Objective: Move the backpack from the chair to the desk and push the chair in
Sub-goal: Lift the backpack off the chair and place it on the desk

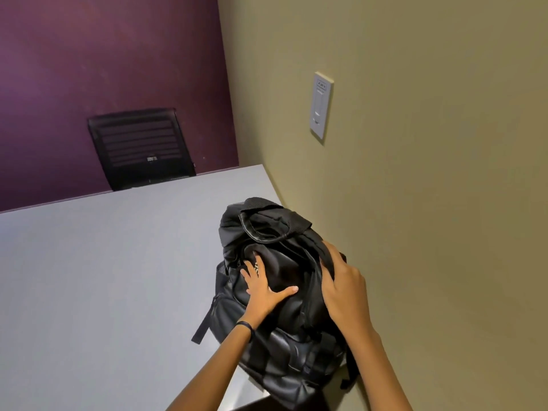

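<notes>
A black backpack (pixel 275 345) rests on the grey desk (pixel 103 277) at its near right corner, close against the olive wall. Its top handle loop points away from me. My left hand (pixel 262 287) lies flat on the bag's front with fingers spread. My right hand (pixel 341 284) curls over the bag's right side, gripping the fabric by a strap. A black mesh-backed chair (pixel 139 146) stands at the far side of the desk, against the purple wall. The chair on my side is out of view.
A white wall switch plate (pixel 321 105) is mounted on the olive wall to the right, above the desk. The purple wall (pixel 103 54) closes off the far end. A loose strap (pixel 203 324) hangs from the bag's left side onto the desk.
</notes>
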`<action>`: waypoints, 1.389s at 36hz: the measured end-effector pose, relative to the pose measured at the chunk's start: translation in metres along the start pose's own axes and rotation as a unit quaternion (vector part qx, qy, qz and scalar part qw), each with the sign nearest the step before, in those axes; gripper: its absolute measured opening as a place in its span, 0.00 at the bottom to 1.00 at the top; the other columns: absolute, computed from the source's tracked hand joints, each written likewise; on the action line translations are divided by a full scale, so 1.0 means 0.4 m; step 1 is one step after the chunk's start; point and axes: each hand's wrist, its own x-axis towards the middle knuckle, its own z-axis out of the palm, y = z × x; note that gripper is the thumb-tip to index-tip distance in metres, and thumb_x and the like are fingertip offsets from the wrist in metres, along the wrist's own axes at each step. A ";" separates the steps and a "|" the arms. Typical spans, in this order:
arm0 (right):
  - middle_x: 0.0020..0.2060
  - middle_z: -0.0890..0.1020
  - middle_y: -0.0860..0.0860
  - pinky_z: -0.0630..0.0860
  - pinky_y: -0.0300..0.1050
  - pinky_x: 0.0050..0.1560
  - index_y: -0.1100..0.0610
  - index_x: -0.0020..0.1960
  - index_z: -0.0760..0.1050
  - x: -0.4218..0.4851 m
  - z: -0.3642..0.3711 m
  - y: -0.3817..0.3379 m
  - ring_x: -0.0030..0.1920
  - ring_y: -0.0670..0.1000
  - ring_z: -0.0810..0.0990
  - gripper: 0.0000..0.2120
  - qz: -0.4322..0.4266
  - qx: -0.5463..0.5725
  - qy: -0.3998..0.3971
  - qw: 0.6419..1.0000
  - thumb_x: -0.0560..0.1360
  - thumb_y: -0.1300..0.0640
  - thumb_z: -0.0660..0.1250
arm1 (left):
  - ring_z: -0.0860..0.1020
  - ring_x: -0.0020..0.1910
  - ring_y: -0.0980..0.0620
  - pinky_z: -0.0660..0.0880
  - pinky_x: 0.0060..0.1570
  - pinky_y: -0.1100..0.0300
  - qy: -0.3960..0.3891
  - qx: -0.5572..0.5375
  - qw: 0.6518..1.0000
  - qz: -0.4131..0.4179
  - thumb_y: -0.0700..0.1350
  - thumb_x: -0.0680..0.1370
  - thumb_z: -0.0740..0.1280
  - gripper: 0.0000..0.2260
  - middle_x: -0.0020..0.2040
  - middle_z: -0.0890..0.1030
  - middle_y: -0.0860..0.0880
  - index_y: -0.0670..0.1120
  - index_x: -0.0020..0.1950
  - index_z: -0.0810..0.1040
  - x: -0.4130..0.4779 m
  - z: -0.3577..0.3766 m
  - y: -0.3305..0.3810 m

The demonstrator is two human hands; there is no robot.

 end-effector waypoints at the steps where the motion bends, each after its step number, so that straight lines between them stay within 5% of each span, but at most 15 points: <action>1: 0.42 0.84 0.60 0.78 0.57 0.43 0.54 0.69 0.67 -0.005 -0.004 0.005 0.41 0.61 0.81 0.20 0.002 -0.002 0.004 1.000 0.77 0.63 0.60 | 0.31 0.75 0.38 0.44 0.72 0.33 -0.012 0.006 1.000 0.013 0.59 0.65 0.76 0.58 0.77 0.33 0.42 0.50 0.76 0.34 0.013 -0.001 0.004; 11: 0.51 0.82 0.61 0.76 0.53 0.49 0.57 0.69 0.66 0.029 -0.058 0.062 0.48 0.62 0.81 0.19 0.053 -0.014 0.050 0.997 0.79 0.57 0.59 | 0.30 0.74 0.37 0.44 0.70 0.28 -0.141 0.091 0.982 0.089 0.59 0.65 0.76 0.58 0.77 0.32 0.42 0.57 0.74 0.30 0.129 0.027 0.109; 26: 0.41 0.83 0.62 0.77 0.52 0.41 0.58 0.68 0.68 -0.018 -0.046 0.077 0.37 0.62 0.80 0.21 0.035 -0.052 0.071 0.996 0.76 0.63 0.64 | 0.30 0.74 0.39 0.44 0.71 0.29 -0.130 0.084 0.983 0.098 0.60 0.66 0.74 0.56 0.77 0.32 0.44 0.56 0.74 0.31 0.098 0.044 0.065; 38: 0.41 0.83 0.65 0.79 0.55 0.41 0.60 0.68 0.69 -0.034 -0.028 0.079 0.38 0.64 0.81 0.21 0.032 -0.038 0.097 0.994 0.75 0.65 0.65 | 0.33 0.76 0.41 0.42 0.74 0.41 -0.153 0.102 0.974 0.135 0.56 0.73 0.70 0.48 0.77 0.33 0.46 0.52 0.76 0.34 0.066 0.028 0.015; 43: 0.42 0.84 0.64 0.79 0.53 0.40 0.60 0.67 0.70 -0.039 -0.007 0.092 0.39 0.63 0.82 0.20 0.020 -0.016 0.132 0.991 0.76 0.63 0.65 | 0.34 0.77 0.46 0.42 0.75 0.46 -0.158 0.078 0.972 0.152 0.54 0.75 0.68 0.44 0.78 0.33 0.49 0.59 0.72 0.33 0.037 0.022 -0.009; 50: 0.66 0.75 0.56 0.69 0.41 0.59 0.55 0.71 0.64 -0.084 0.046 0.092 0.64 0.55 0.74 0.21 0.043 0.078 0.142 0.986 0.79 0.55 0.59 | 0.39 0.78 0.50 0.44 0.76 0.48 -0.187 0.050 0.971 0.139 0.56 0.75 0.68 0.44 0.79 0.37 0.50 0.56 0.76 0.37 -0.040 0.025 -0.065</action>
